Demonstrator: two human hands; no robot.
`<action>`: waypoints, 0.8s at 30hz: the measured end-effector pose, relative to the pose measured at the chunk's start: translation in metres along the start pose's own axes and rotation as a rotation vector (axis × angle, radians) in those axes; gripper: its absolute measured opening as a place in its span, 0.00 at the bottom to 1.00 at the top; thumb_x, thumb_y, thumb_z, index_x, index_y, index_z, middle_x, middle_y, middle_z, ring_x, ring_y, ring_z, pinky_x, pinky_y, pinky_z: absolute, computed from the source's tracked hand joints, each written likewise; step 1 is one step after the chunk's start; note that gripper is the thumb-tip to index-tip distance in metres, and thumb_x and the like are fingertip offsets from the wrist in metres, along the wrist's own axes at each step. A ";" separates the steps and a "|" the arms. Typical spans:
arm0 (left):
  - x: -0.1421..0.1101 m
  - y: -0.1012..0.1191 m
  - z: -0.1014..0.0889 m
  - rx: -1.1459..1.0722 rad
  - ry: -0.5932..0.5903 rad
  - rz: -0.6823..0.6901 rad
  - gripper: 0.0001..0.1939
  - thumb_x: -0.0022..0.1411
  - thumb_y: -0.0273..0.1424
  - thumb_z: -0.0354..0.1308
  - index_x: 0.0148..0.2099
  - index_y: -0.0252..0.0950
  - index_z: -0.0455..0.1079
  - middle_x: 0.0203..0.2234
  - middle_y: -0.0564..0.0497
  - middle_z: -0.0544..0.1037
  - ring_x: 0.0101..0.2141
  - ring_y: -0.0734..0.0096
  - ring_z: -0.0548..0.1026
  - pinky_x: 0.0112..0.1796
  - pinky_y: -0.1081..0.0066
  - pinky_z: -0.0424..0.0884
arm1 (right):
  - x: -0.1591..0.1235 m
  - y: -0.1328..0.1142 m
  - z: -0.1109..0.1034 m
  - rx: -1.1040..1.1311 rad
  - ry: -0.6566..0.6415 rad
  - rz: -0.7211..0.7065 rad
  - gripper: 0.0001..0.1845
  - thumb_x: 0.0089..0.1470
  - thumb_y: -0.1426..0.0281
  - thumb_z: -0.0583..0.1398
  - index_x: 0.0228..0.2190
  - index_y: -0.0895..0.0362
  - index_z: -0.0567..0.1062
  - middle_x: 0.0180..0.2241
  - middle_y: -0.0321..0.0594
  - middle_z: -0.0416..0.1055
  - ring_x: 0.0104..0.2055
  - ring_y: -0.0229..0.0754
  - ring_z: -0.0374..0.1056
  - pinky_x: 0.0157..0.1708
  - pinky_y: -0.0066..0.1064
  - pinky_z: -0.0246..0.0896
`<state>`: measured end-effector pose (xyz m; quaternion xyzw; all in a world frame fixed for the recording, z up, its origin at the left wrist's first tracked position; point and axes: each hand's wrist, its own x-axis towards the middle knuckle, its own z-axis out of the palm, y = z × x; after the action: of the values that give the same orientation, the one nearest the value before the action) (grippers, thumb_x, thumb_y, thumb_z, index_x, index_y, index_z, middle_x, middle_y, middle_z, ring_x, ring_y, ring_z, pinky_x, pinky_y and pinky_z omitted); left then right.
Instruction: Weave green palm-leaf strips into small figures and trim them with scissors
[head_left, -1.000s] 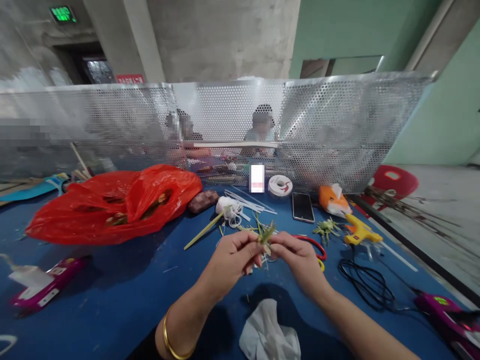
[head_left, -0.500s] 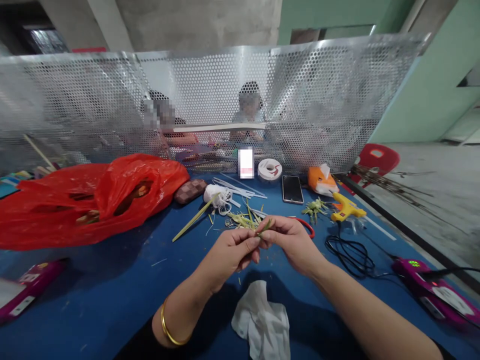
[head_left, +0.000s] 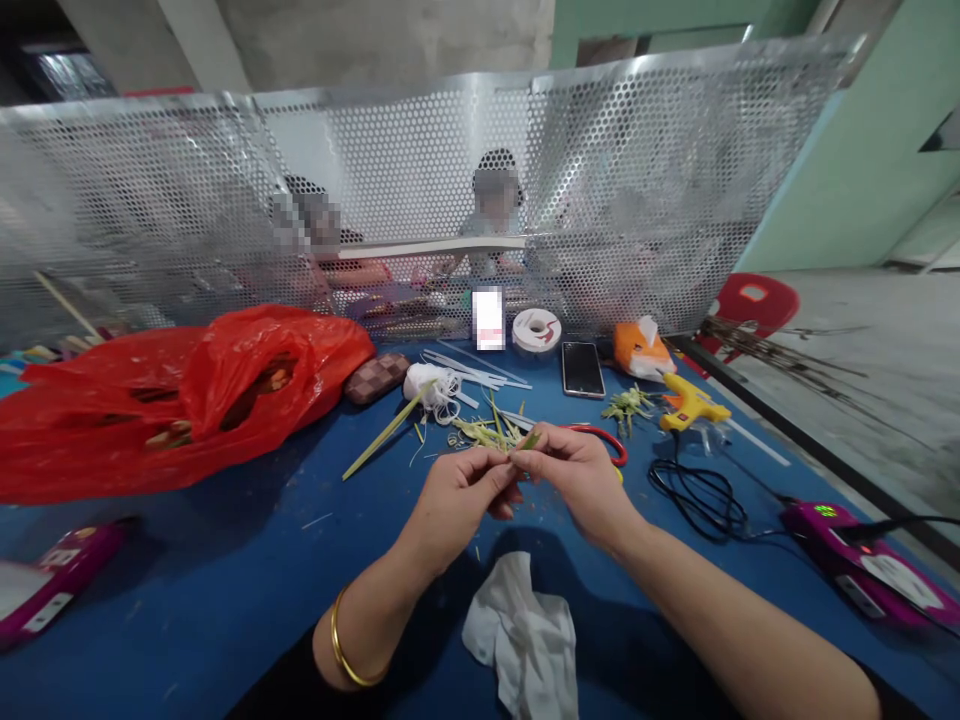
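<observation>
My left hand (head_left: 466, 492) and my right hand (head_left: 579, 478) meet over the middle of the table, fingertips touching. Between their thumbs and fingers they pinch a small green leaf strip (head_left: 531, 441); only its tip shows, and the fingers hide the remainder. Just beyond my right hand lie scissors with red handles (head_left: 616, 446), partly covered by it. Yellow-green leaf scraps (head_left: 484, 433) are heaped behind my fingertips. A crumpled white cloth (head_left: 521, 635) rests on the table below my wrists.
Left stands a red plastic bag (head_left: 300, 400). White yarn (head_left: 435, 388), a tape roll (head_left: 537, 331), a phone (head_left: 583, 369) and a tissue pack (head_left: 643, 350) line the back. A yellow glue gun (head_left: 691, 403) trails its cord at right. Behind a perforated screen (head_left: 420, 170) people sit.
The view has tilted a little. Both hands keep the leaf strip pinched, with slightly shifted fingers and less of the strip showing. More of the red scissor handles is visible beside my right hand.
</observation>
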<state>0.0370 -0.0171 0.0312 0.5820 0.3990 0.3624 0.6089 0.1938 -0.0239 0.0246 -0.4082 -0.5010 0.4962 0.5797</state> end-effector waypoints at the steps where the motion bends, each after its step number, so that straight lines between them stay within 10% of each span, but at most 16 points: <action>1: 0.000 0.000 -0.001 -0.019 -0.005 -0.011 0.10 0.59 0.35 0.60 0.33 0.33 0.75 0.21 0.53 0.74 0.21 0.79 0.69 0.26 0.76 0.66 | 0.000 -0.002 -0.001 0.006 -0.012 0.022 0.10 0.41 0.68 0.68 0.17 0.57 0.73 0.21 0.34 0.70 0.25 0.36 0.62 0.27 0.28 0.58; 24: 0.001 0.006 -0.004 -0.035 0.065 -0.018 0.09 0.58 0.35 0.60 0.30 0.33 0.72 0.19 0.54 0.72 0.23 0.77 0.67 0.28 0.74 0.65 | 0.005 0.002 -0.006 0.070 -0.076 0.059 0.09 0.43 0.69 0.68 0.31 0.56 0.78 0.26 0.34 0.75 0.27 0.36 0.68 0.30 0.29 0.64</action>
<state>0.0342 -0.0141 0.0370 0.5556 0.4171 0.3828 0.6090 0.1994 -0.0186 0.0231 -0.3832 -0.4929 0.5453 0.5594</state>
